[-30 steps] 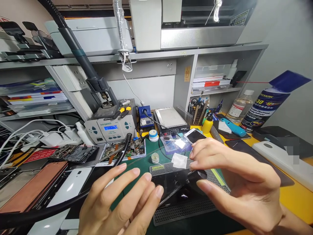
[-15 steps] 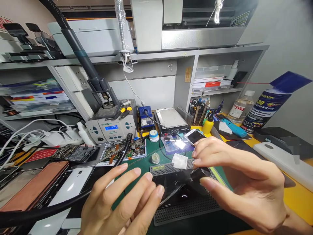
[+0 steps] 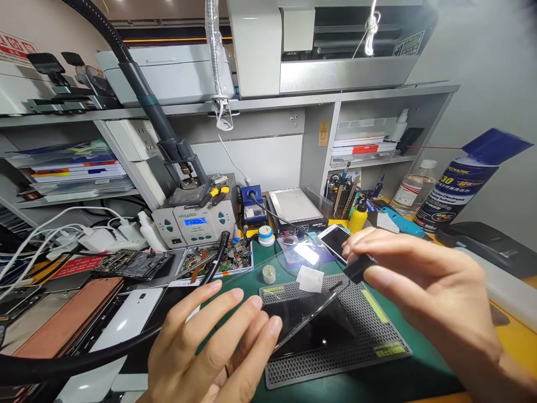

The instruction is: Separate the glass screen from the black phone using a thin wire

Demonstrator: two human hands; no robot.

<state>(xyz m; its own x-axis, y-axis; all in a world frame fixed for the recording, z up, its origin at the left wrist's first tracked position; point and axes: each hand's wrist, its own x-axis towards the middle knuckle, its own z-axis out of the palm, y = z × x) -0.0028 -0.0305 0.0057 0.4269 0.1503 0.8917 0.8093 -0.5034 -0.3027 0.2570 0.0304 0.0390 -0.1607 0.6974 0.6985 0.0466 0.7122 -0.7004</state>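
My left hand [image 3: 213, 336] grips a thin transparent panel [image 3: 293, 313] by its near left edge, fingers lying across it. The panel is tilted above the bench. Between the thumb and fingertips of my right hand [image 3: 423, 280] is a small black piece [image 3: 358, 270], folded or curled, right beside the panel's right corner. I cannot make out its material or whether it still touches the panel. Below the panel a glossy black sheet or screen [image 3: 331, 333] rests on a grey perforated pad [image 3: 377, 322], partly seen through the panel.
A small white square wipe [image 3: 310, 280] and a little round jar [image 3: 269, 273] lie beyond the panel. A hot-air station [image 3: 195, 221] and a parts tray [image 3: 230, 257] stand behind left. Phones [image 3: 100, 336] and a black hose [image 3: 84, 362] fill the left; a spray can [image 3: 457, 187] is right.
My right hand has drawn the black piece up and away from the panel's right corner, uncovering more of the pad. My left hand keeps its grip. The camera view has shifted slightly.
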